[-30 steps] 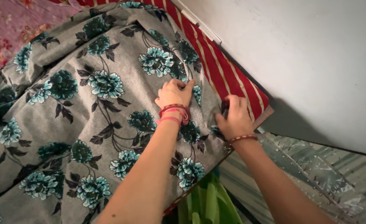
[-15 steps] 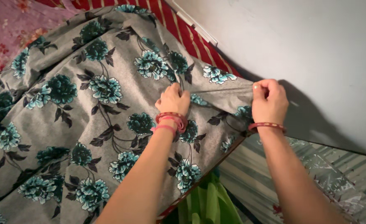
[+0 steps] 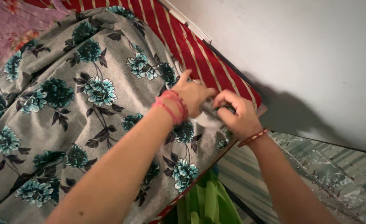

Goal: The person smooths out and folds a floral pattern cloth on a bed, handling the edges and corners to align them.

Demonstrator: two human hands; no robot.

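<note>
Grey cloth printed with teal flowers and dark leaves, a bedsheet [image 3: 67,124], lies spread over the bed, and its corner is bunched up between both hands near the bed's far corner by the wall. Both sets of fingers are clenched on that gathered corner: the left hand [image 3: 193,94] pinches it from the left, thumb raised, and the right hand [image 3: 237,114] grips it from the right, knuckles curled over the fold, the two hands touching. Red and pink bangles [image 3: 172,105] ring the left wrist; a thin beaded bracelet [image 3: 253,137] rings the right. Just beyond the fingers, a red mattress cover with pale stripes [image 3: 208,54] shows bare along the white wall [image 3: 307,54]. Below the right wrist lies a green-patterned floor [image 3: 315,174], and below the fingers, at the bed's edge, hangs bright green fabric [image 3: 208,199]. Far left of the fingers sits a pink floral cloth [image 3: 4,20].
</note>
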